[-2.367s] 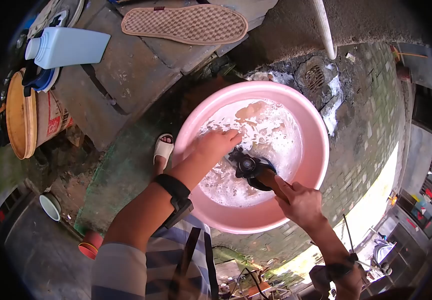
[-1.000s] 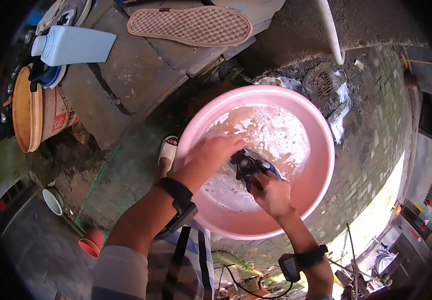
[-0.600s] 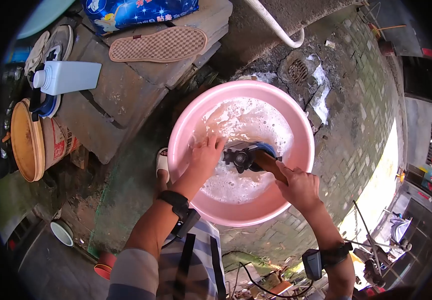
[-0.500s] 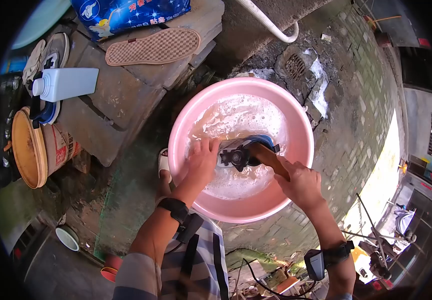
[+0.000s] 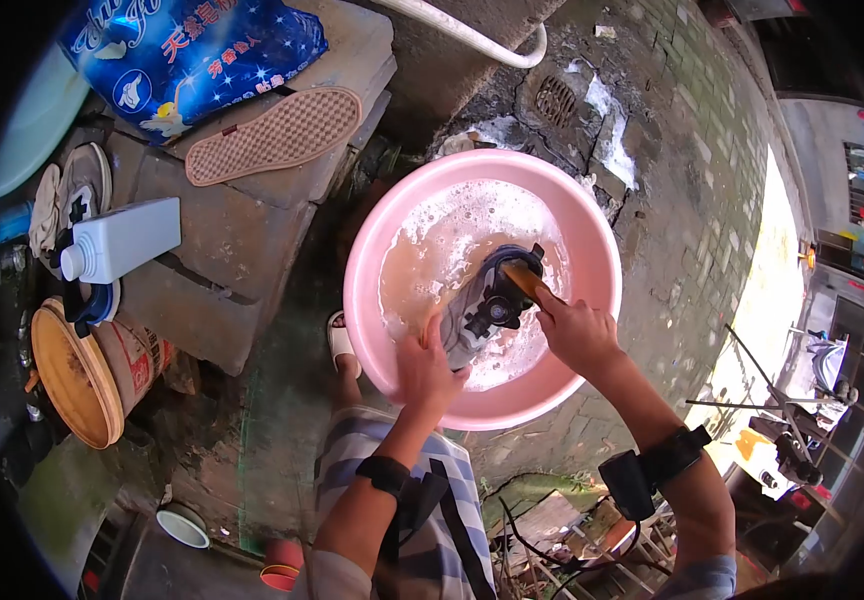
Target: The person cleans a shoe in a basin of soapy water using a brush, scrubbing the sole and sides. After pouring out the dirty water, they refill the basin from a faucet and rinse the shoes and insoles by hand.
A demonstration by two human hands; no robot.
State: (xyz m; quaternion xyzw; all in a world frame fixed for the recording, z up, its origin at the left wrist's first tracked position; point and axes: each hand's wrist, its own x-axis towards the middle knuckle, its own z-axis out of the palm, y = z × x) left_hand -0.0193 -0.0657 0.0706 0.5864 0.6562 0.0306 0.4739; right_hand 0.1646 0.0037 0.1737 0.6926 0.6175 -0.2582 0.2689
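Note:
A grey and dark shoe with black fastenings is tilted in the soapy water of a pink basin. My left hand grips the shoe at its near left end, fingers partly hidden against it. My right hand is closed round the wooden handle of a brush. The brush head reaches into the shoe's opening, so its bristles are hidden.
Left of the basin, a stone ledge bears a woven insole, a blue detergent bag, a light-blue bottle and another shoe. A lidded bucket stands below. Beyond the basin are a drain grate and white pipe.
The shoe has turned so that its open end points further up and right, showing more of its grey side. Both hands moved with it, and the whole view has shifted.

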